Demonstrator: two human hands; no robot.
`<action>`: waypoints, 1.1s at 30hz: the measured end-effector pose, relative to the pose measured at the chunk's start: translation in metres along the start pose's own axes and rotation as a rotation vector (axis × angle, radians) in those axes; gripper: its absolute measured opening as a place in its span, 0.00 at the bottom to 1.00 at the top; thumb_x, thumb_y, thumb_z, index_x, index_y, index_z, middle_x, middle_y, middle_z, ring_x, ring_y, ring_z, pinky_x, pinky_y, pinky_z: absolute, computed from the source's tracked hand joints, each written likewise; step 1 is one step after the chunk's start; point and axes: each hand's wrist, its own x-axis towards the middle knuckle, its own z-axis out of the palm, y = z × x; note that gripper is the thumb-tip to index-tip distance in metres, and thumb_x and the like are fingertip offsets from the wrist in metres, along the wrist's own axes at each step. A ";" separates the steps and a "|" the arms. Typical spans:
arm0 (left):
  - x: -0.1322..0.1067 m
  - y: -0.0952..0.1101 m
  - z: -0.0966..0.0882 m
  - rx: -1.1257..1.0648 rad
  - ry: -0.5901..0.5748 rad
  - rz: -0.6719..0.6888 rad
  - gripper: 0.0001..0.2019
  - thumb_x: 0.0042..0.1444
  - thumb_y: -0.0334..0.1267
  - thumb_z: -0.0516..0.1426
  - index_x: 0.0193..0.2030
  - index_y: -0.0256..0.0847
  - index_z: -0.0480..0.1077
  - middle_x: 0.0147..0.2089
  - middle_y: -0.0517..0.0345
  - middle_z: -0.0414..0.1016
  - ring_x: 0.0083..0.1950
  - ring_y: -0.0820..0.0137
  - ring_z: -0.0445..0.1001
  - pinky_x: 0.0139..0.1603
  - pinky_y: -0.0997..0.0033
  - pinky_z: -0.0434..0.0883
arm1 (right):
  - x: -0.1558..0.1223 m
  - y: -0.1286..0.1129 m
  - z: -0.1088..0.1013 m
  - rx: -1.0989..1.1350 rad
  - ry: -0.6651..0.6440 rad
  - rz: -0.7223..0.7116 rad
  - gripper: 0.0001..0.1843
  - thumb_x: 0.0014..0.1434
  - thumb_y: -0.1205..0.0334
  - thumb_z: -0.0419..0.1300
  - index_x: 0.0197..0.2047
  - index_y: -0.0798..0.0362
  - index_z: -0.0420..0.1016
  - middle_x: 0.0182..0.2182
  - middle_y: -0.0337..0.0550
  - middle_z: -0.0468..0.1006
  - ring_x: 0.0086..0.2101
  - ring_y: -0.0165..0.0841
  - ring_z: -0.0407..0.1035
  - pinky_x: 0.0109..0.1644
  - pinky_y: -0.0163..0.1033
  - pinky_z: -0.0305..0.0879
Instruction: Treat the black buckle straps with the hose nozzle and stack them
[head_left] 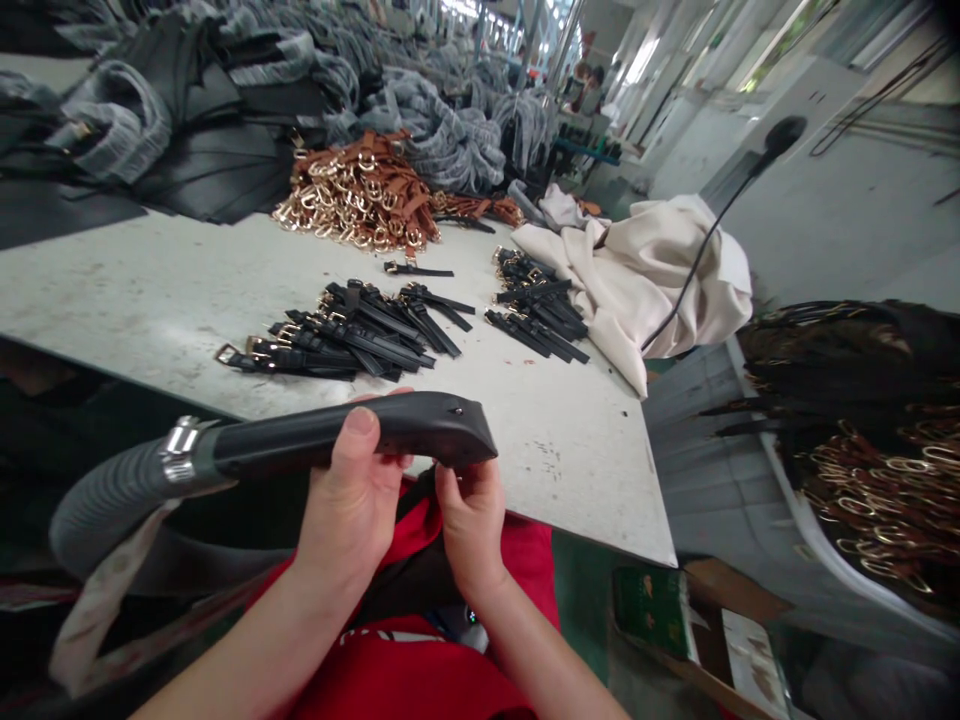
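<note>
A black vacuum hose handle (300, 440) with a curved nozzle head lies across in front of me, above the table's near edge. My left hand (352, 500) is wrapped round its neck, thumb on the near side. Under the nozzle's right end, my right hand (474, 520) is closed with thumb and fingers bent together, touching or nearly touching the nozzle's underside. What these fingers pinch is hidden. A metal clamp (180, 448) joins the handle to a ribbed grey hose (105, 500) at the left. Beyond the nozzle lie short black buckle straps (375, 335) in a loose pile.
A second black strap pile (540, 300) lies on the white table (150, 280). Brown straps with gold buckles (367, 195) are heaped behind. Cream cloth (652, 270) and a hanging black cord (701, 260) are at right, above a grey bin (697, 440) and an open carton (720, 620).
</note>
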 end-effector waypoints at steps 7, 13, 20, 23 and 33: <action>0.012 0.015 -0.007 -0.025 0.013 0.070 0.11 0.43 0.41 0.68 0.35 0.43 0.77 0.35 0.61 0.81 0.40 0.67 0.78 0.44 0.70 0.76 | 0.013 -0.002 -0.007 0.019 0.094 -0.015 0.11 0.53 0.55 0.60 0.30 0.50 0.63 0.24 0.32 0.69 0.26 0.27 0.62 0.31 0.35 0.60; -0.007 -0.005 -0.005 0.027 0.001 0.010 0.12 0.40 0.42 0.70 0.32 0.44 0.77 0.35 0.60 0.81 0.37 0.66 0.78 0.37 0.70 0.75 | 0.004 0.010 -0.002 -0.213 0.037 -0.170 0.05 0.54 0.60 0.58 0.35 0.50 0.67 0.29 0.37 0.73 0.28 0.30 0.66 0.32 0.36 0.63; 0.005 0.014 -0.011 0.029 -0.022 0.031 0.16 0.39 0.43 0.70 0.33 0.39 0.77 0.34 0.58 0.82 0.36 0.69 0.78 0.39 0.72 0.76 | 0.009 -0.005 -0.016 -0.079 -0.010 0.046 0.11 0.54 0.54 0.59 0.29 0.49 0.63 0.23 0.32 0.66 0.25 0.27 0.61 0.30 0.35 0.59; 0.014 0.025 -0.024 0.049 0.037 0.035 0.18 0.38 0.44 0.70 0.35 0.37 0.77 0.34 0.58 0.83 0.38 0.67 0.79 0.41 0.68 0.79 | 0.014 -0.014 -0.031 0.007 -0.076 0.150 0.13 0.52 0.53 0.62 0.29 0.50 0.63 0.24 0.31 0.66 0.26 0.27 0.60 0.32 0.34 0.59; 0.012 0.025 -0.025 0.044 0.098 -0.077 0.23 0.28 0.44 0.74 0.34 0.38 0.78 0.33 0.58 0.83 0.36 0.67 0.81 0.36 0.70 0.81 | 0.008 -0.014 -0.037 0.134 -0.053 0.224 0.14 0.49 0.54 0.66 0.28 0.50 0.65 0.24 0.31 0.68 0.27 0.26 0.60 0.33 0.33 0.58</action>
